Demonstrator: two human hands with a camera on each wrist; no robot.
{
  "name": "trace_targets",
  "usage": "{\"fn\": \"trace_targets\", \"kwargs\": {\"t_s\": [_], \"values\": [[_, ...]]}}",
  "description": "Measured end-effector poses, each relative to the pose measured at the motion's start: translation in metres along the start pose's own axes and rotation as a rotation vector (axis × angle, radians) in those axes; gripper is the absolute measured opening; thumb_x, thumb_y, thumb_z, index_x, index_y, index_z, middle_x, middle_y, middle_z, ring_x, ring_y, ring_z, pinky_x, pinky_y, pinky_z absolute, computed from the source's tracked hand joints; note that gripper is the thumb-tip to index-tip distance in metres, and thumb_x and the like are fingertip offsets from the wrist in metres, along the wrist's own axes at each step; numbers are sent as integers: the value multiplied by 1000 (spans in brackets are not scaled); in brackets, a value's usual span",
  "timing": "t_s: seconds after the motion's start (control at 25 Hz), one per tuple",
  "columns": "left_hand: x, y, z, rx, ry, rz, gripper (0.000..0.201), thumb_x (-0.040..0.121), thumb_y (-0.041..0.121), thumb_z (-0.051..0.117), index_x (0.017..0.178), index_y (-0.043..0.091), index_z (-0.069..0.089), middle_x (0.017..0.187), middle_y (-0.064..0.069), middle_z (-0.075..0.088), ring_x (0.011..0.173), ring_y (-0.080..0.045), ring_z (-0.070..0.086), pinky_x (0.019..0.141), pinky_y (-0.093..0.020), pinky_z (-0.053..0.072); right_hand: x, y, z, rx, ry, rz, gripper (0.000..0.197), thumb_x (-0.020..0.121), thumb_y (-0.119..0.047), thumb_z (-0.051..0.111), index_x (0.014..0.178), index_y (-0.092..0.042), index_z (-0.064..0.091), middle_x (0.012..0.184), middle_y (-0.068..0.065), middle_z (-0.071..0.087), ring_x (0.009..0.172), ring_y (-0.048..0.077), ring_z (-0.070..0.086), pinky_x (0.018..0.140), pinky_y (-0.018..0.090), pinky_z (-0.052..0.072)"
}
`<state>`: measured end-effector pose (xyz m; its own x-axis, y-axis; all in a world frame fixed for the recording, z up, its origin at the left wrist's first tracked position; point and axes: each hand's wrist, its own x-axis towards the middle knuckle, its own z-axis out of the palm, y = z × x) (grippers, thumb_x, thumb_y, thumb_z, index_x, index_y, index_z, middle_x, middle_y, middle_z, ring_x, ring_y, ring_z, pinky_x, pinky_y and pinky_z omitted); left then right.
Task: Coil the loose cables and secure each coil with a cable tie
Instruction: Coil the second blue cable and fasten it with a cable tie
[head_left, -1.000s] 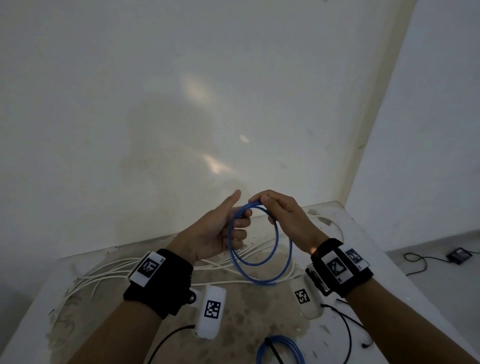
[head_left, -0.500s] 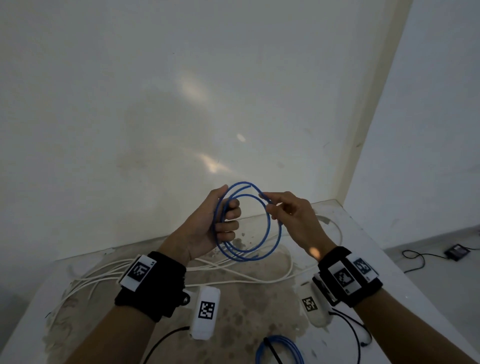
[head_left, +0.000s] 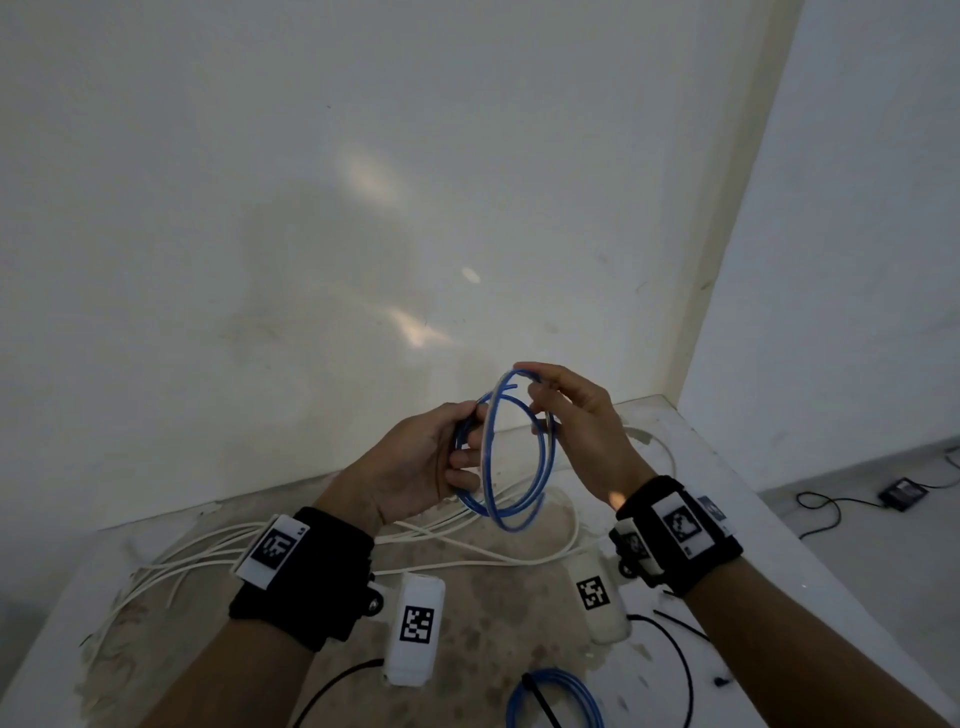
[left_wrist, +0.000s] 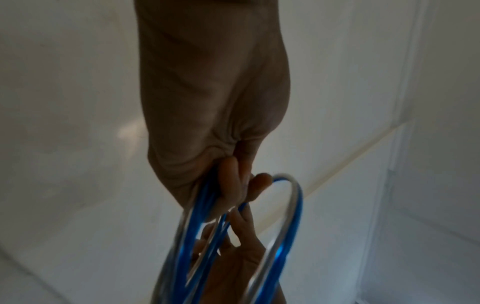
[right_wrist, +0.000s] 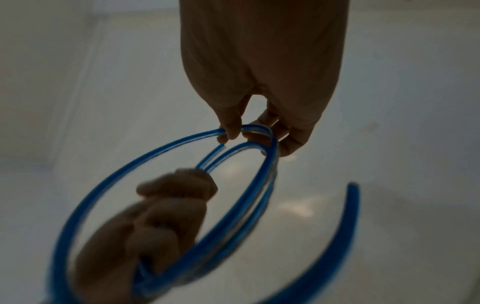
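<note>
Head view shows a stained, mottled white table (head_left: 467, 639) strewn with thin white cables (head_left: 176, 556). Above it both hands hold a glossy blue cable (head_left: 519, 512) wound into several round loops, in the air. The left hand (head_left: 410, 467) curls its fingers round one side of the coil; the right hand (head_left: 582, 421) pinches the top strand between thumb and fingertips (right_wrist: 231, 131). A cut blue end (right_wrist: 221, 145) pokes free inside the loop. At the near edge lies a second blue coil (head_left: 558, 701) crossed by a black cable tie (head_left: 540, 701).
</note>
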<state>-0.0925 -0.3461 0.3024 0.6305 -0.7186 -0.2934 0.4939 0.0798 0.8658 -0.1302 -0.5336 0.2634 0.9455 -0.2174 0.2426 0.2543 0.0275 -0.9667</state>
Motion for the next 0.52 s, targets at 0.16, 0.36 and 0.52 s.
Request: {"fn": "trace_targets", "kwargs": {"t_s": [0.16,0.36,0.52], "values": [[0,-1,6,69,100,2,33,104,27,35,84,14,58,71,-3,61,54,-12,45,46,-23,34,-1,7,1,-275,-8,-120,29,98,-9,57,115,-25,74,105,3,62,92,17,61,75,32,55],[2,1,7,-76,102,2,32,103,27,32,85,11,53,57,3,35,47,-11,37,47,-23,35,-2,11,-2,-409,-121,-152,35,101,-9,51,126,-27,68,97,8,48,88,11,49,76,23,45],[2,-7,11,-51,113,12,33,105,32,35,86,12,53,54,5,29,38,-5,26,39,-18,27,-4,18,0,-485,-174,-198,39,104,-10,46,133,-30,61,94,-1,47,88,6,48,78,17,42]]}}
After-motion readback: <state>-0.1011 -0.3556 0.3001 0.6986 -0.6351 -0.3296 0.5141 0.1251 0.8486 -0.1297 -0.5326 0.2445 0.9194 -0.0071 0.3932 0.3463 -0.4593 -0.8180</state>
